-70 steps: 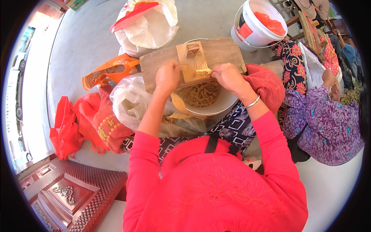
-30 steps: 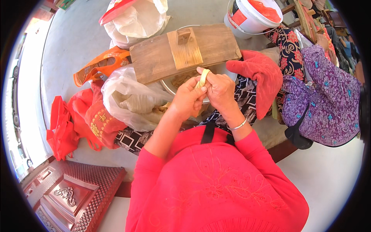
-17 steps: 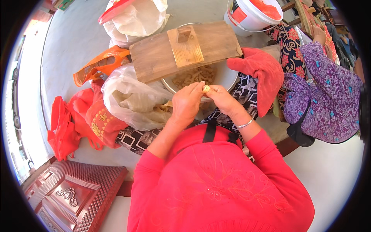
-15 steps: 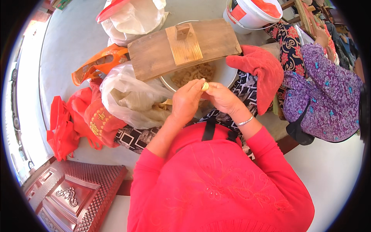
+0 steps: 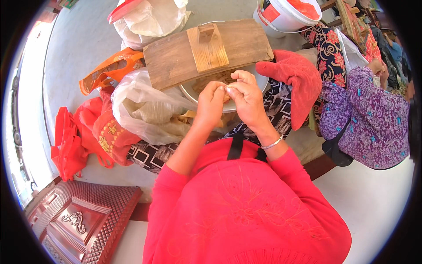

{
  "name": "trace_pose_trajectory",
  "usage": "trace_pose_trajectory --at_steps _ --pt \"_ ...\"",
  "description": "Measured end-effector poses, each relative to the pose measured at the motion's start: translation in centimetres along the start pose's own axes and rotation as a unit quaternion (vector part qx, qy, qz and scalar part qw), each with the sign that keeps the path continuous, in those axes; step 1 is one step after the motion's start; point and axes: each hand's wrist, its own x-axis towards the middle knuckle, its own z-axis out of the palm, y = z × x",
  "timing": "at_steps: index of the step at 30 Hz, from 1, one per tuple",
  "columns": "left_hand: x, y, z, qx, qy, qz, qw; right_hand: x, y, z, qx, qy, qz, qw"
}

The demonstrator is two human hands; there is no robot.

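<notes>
My left hand and my right hand meet over the near side of a white basin. Both are closed, thumbs and fingertips together, around a small tan piece; the fingers cover most of it, so its kind does not show. Light brown crumpled pieces lie in the basin. Across the basin's far part rests a wooden board with a raised wooden block on it. Left of the basin, a clear plastic bag stands open with tan pieces inside.
A red cloth drapes over my right knee. Red bags and an orange bag lie on the left. Behind the board stand a white sack and a white bucket. Another person in purple patterned clothes sits at the right.
My right hand has turned, its fingers lifting and curling over the piece. The yellowish bit seen between my fingertips is now mostly covered. The co-worker's hands have shifted.
</notes>
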Motion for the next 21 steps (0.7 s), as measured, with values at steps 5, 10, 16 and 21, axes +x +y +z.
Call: trace_pose_trajectory --at_steps 5,10,16,21 --pt "-4.1 -0.4 -0.2 0.011 -0.065 -0.067 0.996 1.8 0.7 0.0 0.013 0.061 0.033 0.998" --pt "-3.6 -0.6 -2.5 0.385 0.032 0.272 0.881 2.7 1.4 -1.3 0.242 0.047 0.148 0.958" --pt "-1.5 2.2 -2.5 0.533 0.040 0.393 0.748 5.1 -0.7 -3.1 0.144 -0.291 0.202 0.924" --pt "0.0 4.8 -3.5 0.365 -0.093 0.171 0.910 6.7 -0.1 -5.2 0.222 -0.292 0.285 0.886"
